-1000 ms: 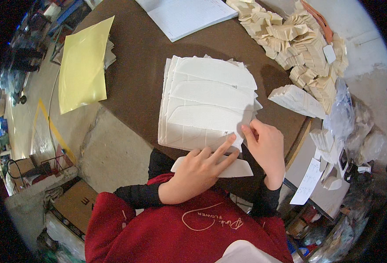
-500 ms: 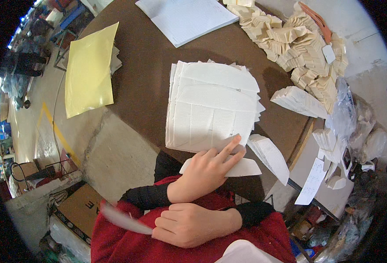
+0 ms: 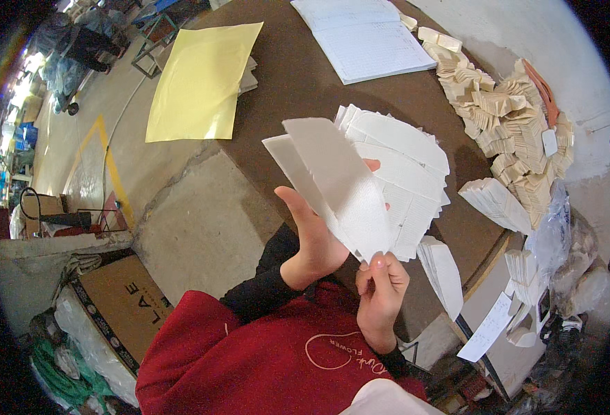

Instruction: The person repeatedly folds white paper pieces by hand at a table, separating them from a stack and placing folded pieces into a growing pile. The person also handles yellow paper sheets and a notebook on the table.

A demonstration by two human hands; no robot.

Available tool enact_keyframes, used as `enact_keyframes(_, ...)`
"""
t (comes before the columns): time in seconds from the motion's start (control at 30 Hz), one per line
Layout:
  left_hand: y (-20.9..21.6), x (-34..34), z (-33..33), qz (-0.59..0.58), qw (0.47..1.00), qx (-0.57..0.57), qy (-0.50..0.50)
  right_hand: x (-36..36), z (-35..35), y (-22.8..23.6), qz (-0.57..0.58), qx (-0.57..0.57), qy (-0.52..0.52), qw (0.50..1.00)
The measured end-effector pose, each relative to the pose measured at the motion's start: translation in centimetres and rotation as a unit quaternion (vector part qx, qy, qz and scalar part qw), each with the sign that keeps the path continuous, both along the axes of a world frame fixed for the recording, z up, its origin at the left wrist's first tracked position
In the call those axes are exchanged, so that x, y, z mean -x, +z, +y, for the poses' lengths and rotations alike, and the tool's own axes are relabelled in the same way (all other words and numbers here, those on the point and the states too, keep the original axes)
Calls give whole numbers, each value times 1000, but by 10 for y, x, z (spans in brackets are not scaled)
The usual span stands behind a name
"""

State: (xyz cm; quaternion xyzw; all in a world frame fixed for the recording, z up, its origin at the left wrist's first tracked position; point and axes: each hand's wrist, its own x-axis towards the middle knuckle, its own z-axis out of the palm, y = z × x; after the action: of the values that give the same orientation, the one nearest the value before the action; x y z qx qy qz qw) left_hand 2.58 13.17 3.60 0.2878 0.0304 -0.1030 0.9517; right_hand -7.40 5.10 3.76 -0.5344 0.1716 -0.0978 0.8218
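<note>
I hold a white folded paper piece point(image 3: 336, 183) up in front of me, above the near edge of the brown table point(image 3: 298, 76). My left hand point(image 3: 315, 235) grips it from behind, thumb on the left and a fingertip showing at its right edge. My right hand point(image 3: 381, 287) pinches its lower corner from below. Behind it lies a fanned stack of the same white cut sheets point(image 3: 409, 173) on the table. One more white piece point(image 3: 443, 270) lies at the table edge to the right of my hands.
A yellow sheet point(image 3: 205, 79) lies on the table's left side, an open notebook point(image 3: 367, 34) at the back. Heaps of folded cream paper pieces point(image 3: 505, 117) fill the right side. A cardboard box point(image 3: 115, 308) stands on the concrete floor at lower left.
The paper piece that my left hand pressed at the table edge is now lifted up. My right hand rose from my lap and took its lower corner.
</note>
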Motion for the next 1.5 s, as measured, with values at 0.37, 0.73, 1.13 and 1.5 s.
enact_keyframes(0.37,-11,-1,-8,-82,993,82,-7,2,-9,1,78,117,19,990)
enact_keyframes(0.73,-20,-1,-1,-48,992,113,-42,-21,-45,14,175,630,182,734)
enact_keyframes(1.13,-25,-7,-3,-5,999,19,-31,-71,-101,-10,131,679,-27,722)
enact_keyframes(1.5,-36,-1,-11,-68,993,-75,-59,-96,-92,-14,225,768,-88,593)
